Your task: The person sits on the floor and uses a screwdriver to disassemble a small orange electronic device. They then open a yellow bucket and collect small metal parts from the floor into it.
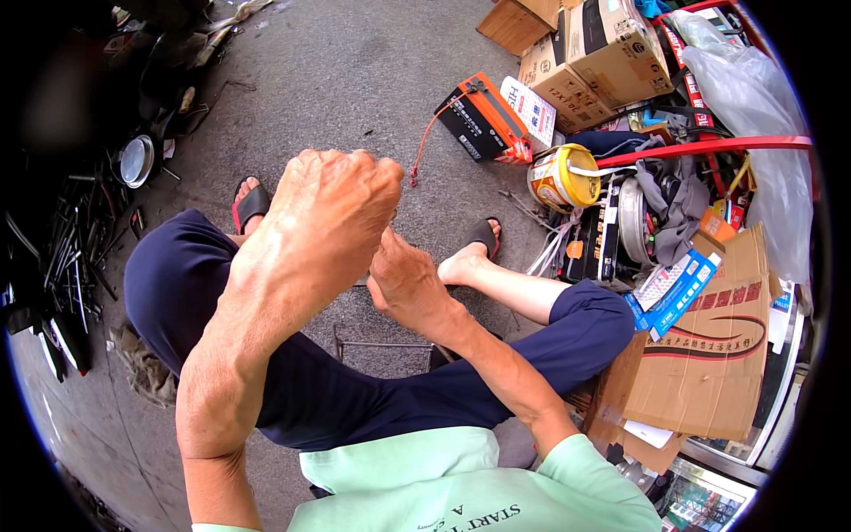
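Spreading grey, the floor (346,80) bears dark clutter (75,253) along its left edge, cartons (616,53) at its far right corner, a black-and-orange box (474,124) nearer. Over its middle, left hand (332,217) and right hand (409,282) curl close; I can't tell if either grip pinches something hidden between.

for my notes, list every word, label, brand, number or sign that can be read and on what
No wording copied out; print shows on:
Green shirt: dark letters, some too small
Black-and-orange box: pale print
White box: bold print
Stacked carton: black print
Flattened carton: red and black characters
Yellow bucket: label too small to read
Blue box: also too small
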Tool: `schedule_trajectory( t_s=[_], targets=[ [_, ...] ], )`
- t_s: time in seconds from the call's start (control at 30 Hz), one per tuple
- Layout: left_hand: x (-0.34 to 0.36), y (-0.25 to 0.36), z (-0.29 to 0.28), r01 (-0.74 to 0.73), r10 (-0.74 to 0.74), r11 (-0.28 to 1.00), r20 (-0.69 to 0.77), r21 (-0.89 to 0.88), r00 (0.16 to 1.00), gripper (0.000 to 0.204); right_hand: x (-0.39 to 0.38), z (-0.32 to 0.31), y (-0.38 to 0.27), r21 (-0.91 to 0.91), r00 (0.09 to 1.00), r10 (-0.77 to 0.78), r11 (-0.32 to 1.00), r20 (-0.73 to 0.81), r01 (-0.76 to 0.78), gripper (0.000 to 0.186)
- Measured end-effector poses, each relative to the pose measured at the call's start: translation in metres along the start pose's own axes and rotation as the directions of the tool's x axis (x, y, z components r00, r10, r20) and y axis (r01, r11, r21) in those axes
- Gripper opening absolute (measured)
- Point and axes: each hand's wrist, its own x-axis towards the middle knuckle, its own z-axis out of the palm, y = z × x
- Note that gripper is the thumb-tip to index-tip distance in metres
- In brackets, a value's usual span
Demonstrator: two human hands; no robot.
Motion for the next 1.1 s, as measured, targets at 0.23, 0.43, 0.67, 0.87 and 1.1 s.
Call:
schedule_trajectory(
  t_s=[0.23, 0.43, 0.67, 0.87, 1.1],
  targets=[
    [0.004, -0.008, 0.008, -0.018, 0.017, 1.000, 0.041, 0.026, 0.999, 0.021, -0.001, -0.004, -0.009, 0.015, 0.960, 0.247, 0.968, 0.130, -0.251, 0.027],
    [0.001, -0.010, 0.005, -0.011, 0.011, 1.000, 0.020, 0.013, 1.000, 0.021, 0.000, -0.002, -0.003, 0.053, 0.987, 0.026, 0.998, -0.159, -0.018, 0.024],
    [0.003, -0.024, -0.001, 0.069, -0.057, 0.983, 0.072, -0.170, 0.996, 0.021, -0.002, -0.004, -0.010, 0.035, 0.948, 0.290, 0.954, 0.134, -0.297, 0.022],
    [-0.012, -0.060, -0.018, 0.325, -0.318, 0.945, -0.287, -0.023, 0.904, 0.038, -0.003, -0.003, -0.005, 0.126, 0.986, 0.115, 0.987, -0.119, -0.100, 0.023],
    [-0.022, -0.063, -0.012, 0.285, -0.315, 0.948, -0.297, -0.143, 0.901, 0.040, -0.003, 0.000, -0.010, -0.008, 0.985, 0.157, 0.987, -0.069, -0.158, 0.024]
  ],
)
